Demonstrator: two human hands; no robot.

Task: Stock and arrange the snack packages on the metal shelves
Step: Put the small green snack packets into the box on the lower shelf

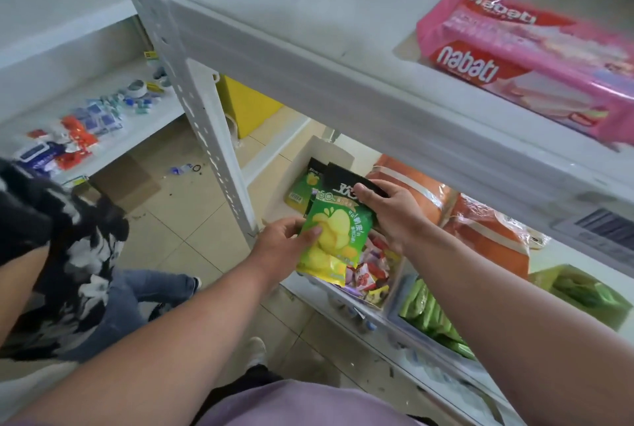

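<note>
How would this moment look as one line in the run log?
left hand: grips green chip bag | right hand: grips bag top | place: lower shelf, above candy bin | upper shelf: pink wafer pack

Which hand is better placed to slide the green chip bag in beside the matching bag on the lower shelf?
Probably the right hand: it grips the green chip bag at its black top, nearest the matching bag. The left hand holds only the lower edge.
</note>
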